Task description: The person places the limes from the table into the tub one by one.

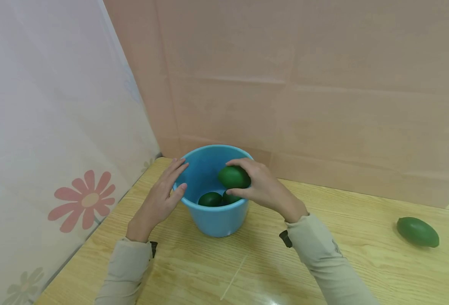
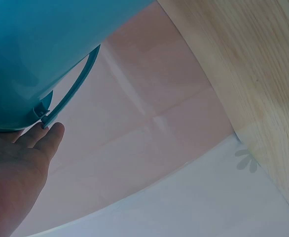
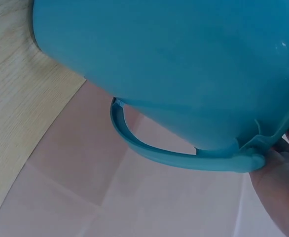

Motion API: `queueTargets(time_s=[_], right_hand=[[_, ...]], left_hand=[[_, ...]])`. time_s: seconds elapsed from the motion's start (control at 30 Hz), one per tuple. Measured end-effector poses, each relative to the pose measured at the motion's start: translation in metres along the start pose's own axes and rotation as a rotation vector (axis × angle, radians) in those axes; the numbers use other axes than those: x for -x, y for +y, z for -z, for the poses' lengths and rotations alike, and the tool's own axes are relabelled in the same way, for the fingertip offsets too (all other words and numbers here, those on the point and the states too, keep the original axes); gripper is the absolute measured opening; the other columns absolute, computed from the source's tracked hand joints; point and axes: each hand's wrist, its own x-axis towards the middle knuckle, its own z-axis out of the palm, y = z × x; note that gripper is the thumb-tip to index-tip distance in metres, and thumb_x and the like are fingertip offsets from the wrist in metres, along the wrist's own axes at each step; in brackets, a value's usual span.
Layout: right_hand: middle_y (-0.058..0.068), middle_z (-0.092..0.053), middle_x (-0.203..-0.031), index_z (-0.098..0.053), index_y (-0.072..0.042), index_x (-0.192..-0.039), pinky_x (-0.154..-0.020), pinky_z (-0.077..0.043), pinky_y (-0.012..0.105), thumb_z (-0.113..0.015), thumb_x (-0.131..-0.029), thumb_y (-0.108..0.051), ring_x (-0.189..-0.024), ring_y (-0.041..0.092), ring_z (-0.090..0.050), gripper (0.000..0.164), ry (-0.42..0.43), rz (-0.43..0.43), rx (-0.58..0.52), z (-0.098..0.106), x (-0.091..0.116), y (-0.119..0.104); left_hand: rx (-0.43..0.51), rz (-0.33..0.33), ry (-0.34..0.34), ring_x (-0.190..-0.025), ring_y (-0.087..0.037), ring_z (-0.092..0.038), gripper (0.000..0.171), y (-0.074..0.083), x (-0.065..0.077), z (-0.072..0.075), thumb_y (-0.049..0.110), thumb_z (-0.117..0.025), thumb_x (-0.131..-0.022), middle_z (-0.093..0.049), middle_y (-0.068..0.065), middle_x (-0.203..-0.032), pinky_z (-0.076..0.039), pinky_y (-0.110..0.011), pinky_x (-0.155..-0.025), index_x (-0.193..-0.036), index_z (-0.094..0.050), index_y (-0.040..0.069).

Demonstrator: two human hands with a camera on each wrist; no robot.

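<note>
A blue bucket stands upright on the wooden table, its mouth open upward. My right hand reaches over the bucket's right rim and grips a smooth green oval fruit between thumb and fingers. Below it, a second green fruit lies inside the bucket, with another partly hidden behind my right thumb. At the left rim my left hand rests with extended fingers. Both wrist views show the bucket's blue handle hanging along its far side; the held fruit is hidden there.
One more green fruit lies on the table far to the right. Behind the table hangs a pinkish-tan cloth, and a pale flower-printed cloth borders the left edge.
</note>
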Motion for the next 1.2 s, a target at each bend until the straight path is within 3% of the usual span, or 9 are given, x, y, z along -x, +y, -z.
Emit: queueTargets(time_s=[0.7,1.2], right_hand=[[-0.004,-0.058,-0.112,-0.052,-0.015,-0.121,-0.08,-0.048,0.029,-0.074,-0.073,-0.036,-0.094,0.013,-0.055,0.057,-0.165,-0.179,0.075,-0.003,-0.014,-0.011],[-0.001,-0.059,-0.113,-0.051,-0.015,-0.119,-0.079,-0.047,0.03,-0.077,-0.071,-0.033,-0.096,0.017,-0.053,0.056,-0.193,-0.252,0.124,-0.005,-0.016,-0.019]], left_hand=[[0.01,0.01,-0.01,-0.144,-0.021,-0.006,0.051,0.0,0.001,0.002,0.023,-0.044,-0.095,-0.022,-0.002,-0.152,-0.02,-0.058,-0.109,-0.144,-0.029,0.016],[0.004,0.008,-0.005,-0.144,-0.023,-0.008,0.051,-0.001,0.002,0.002,0.024,-0.045,-0.095,-0.023,-0.003,-0.152,-0.021,-0.058,-0.109,-0.144,-0.03,0.016]])
